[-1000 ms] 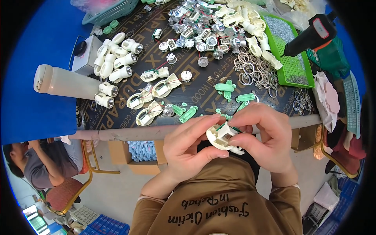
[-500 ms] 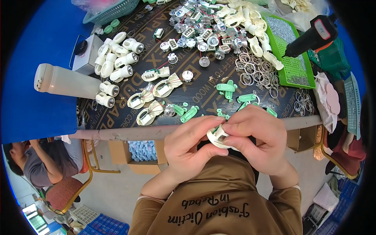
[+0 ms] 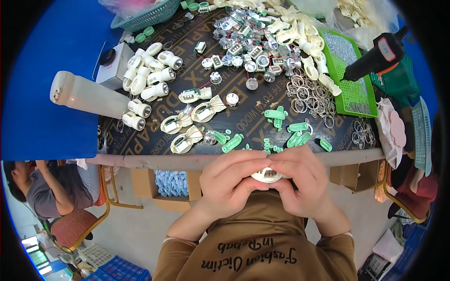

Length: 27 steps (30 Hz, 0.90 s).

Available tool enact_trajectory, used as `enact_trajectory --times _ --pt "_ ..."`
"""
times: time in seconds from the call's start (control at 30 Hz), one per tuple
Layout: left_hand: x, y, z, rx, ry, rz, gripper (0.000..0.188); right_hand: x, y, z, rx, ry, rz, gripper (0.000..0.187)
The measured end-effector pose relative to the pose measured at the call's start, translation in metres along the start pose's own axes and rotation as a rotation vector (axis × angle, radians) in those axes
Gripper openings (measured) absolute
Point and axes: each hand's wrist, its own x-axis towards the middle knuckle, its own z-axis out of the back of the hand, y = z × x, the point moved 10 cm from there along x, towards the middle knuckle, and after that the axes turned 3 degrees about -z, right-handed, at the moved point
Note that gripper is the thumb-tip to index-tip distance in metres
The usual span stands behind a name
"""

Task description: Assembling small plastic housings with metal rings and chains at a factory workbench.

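Just off the table's front edge, I hold a cream flashlight housing point(image 3: 268, 175) between both hands. My left hand point(image 3: 228, 177) grips its left end with thumb and fingers, and my right hand point(image 3: 300, 178) pinches the right end. A slot with small metal parts faces up; the fingers cover both ends. Beyond my hands lie small green plastic pieces point(image 3: 275, 117). To their left, several open housing halves point(image 3: 187, 139) have wired inserts in them. A loose clear reflector point(image 3: 232, 99) rests near these halves.
Assembled flashlights point(image 3: 154, 91) lie at left beside a whitish bottle point(image 3: 91, 97) and a white box point(image 3: 112, 65). Reflectors with wired boards point(image 3: 253, 51) are heaped at the back, near metal rings point(image 3: 300, 93). A black electric screwdriver point(image 3: 382, 51) hangs over a green screw tray point(image 3: 347, 86).
The housing has turned from tilted to level, its slot with metal parts now facing up. My right hand has moved slightly left and down, closer to the left one. The view has shifted slightly.
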Motion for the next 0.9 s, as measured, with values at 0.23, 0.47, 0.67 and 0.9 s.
enact_trajectory --times 0.23,0.47,0.67,0.9 --pt "-0.008 0.010 0.014 0.064 -0.119 0.016 0.028 0.012 0.002 -0.012 -0.033 0.068 0.071 0.032" --pt "-0.017 0.023 0.046 0.375 -0.273 0.031 0.037 0.055 -0.029 -0.046 -0.567 0.308 0.258 0.017" --pt "-0.027 0.030 0.044 0.547 -0.239 -0.038 0.025 0.055 -0.043 -0.071 -0.558 0.275 0.477 0.013" --pt "-0.023 0.027 0.048 0.562 -0.248 -0.059 0.023 0.063 -0.095 0.047 -0.934 0.098 -0.130 0.019"
